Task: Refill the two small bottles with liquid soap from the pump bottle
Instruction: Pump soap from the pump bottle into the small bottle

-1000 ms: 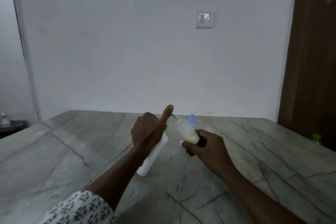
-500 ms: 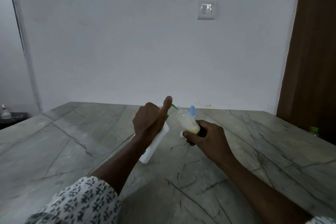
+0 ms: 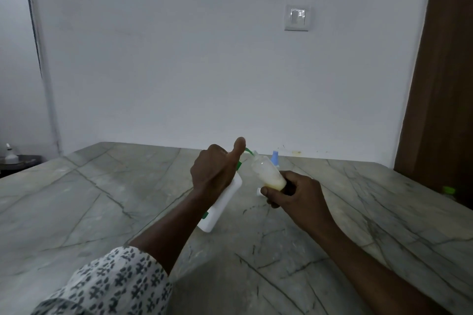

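My left hand (image 3: 215,169) grips the white pump bottle (image 3: 222,206), which leans to the right with its base on the marble table (image 3: 76,212); my thumb lies on the green pump head. The green nozzle (image 3: 249,152) meets the mouth of a small clear bottle (image 3: 267,172), tilted toward it and holding pale yellow soap in its lower part. My right hand (image 3: 294,194) grips that small bottle at its base. A small white cap (image 3: 259,191) shows just left of my right thumb. Behind stands a second small bottle with a blue cap (image 3: 275,157), mostly hidden.
A green-capped bottle (image 3: 449,190) sits at the table's far right edge beside a brown door (image 3: 442,84). A white wall with a switch (image 3: 297,17) stands behind the table. Far left, a small white bottle (image 3: 9,155) rests on a dark counter.
Both hands keep the same hold on their bottles. The view has shifted slightly; the pump bottle and small bottle remain joined at the nozzle.
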The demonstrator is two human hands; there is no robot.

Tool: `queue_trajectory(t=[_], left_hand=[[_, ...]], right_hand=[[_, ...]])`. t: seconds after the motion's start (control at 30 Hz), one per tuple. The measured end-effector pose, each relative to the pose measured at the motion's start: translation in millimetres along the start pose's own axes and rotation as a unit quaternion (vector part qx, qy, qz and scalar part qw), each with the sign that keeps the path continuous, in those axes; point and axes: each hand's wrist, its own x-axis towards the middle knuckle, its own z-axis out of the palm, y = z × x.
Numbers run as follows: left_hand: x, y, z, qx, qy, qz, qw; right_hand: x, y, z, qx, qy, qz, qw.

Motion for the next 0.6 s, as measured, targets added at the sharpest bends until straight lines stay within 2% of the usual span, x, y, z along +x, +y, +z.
queue_trajectory(t=[0.6], left_hand=[[-2.4,1.5,-0.9,0.013,0.006,0.012,1.000]], right_hand=[[-0.7,-3.3,1.2,-0.016,0.004,0.000,1.000]])
